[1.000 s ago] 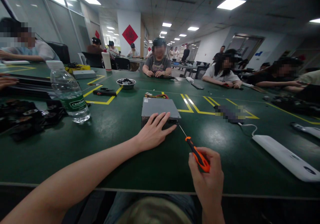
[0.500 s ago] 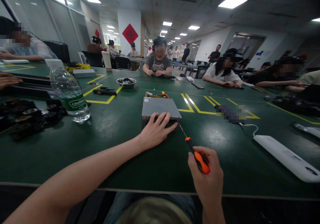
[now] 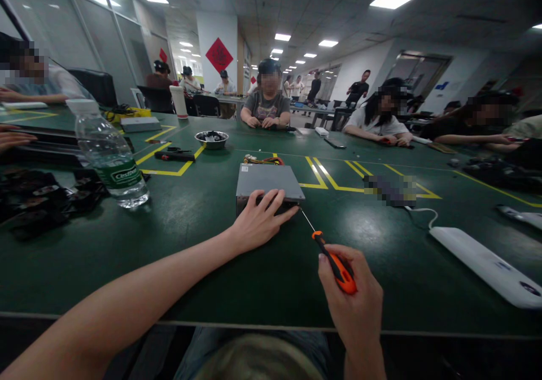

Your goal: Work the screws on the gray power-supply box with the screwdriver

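Note:
A grey metal power supply unit lies on the green table, its bundle of coloured wires at the far side. Across its near top edge rests my left hand, fingers spread and the thumb stretched toward the near right corner. My right hand is wrapped round the orange and black handle of a screwdriver. The thin shaft points up and left, its tip at that near right corner beside my left thumb. Whether the tip sits in a screw is too small to tell.
A water bottle stands at left by dark parts. Farther back are a metal bowl and a black tool. At right lie a white power bank and a blurred phone. Several people sit around the table.
The view has shifted slightly, so the table things sit a little farther left. Both hands keep their hold and place, the screwdriver tip still at the unit's corner.

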`<state>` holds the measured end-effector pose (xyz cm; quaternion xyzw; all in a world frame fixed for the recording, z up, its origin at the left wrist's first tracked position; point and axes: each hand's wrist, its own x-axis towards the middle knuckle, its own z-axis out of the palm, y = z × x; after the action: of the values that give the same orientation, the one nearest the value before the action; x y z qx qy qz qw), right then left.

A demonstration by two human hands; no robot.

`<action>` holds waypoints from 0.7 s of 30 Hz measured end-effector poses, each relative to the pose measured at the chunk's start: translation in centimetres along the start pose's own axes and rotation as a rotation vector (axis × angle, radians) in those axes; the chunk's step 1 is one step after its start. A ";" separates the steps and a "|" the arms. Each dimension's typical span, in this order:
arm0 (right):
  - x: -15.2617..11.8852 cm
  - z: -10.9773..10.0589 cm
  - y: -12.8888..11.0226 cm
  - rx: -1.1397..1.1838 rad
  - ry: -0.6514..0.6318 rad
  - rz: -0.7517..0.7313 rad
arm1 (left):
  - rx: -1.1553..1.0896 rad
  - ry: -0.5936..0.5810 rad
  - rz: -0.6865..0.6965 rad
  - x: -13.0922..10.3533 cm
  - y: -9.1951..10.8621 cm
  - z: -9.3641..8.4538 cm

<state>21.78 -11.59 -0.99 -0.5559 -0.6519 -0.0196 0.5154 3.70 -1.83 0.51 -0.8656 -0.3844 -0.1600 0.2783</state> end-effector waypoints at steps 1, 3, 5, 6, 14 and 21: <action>0.0 0.0 0.0 0.007 0.001 -0.002 | -0.001 0.000 0.000 0.0 0.0 0.0; -0.1 0.1 -0.1 0.014 0.015 0.004 | -0.005 -0.001 -0.003 -0.1 -0.1 0.0; -0.2 0.2 -0.2 0.013 0.030 0.001 | -0.005 -0.001 -0.001 -0.1 -0.2 0.0; -0.2 0.2 -0.2 0.011 0.037 -0.006 | -0.005 0.001 0.000 -0.1 -0.2 0.0; -0.6 0.1 -0.1 0.000 0.060 0.002 | 0.019 0.005 0.004 -0.1 -0.3 0.1; -0.6 0.0 -0.2 -0.012 0.124 0.050 | 0.040 0.012 0.001 -0.1 -0.2 0.2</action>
<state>21.49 -12.08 -1.34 -0.5727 -0.6046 -0.0448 0.5518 3.52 -1.66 0.34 -0.8591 -0.3855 -0.1573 0.2977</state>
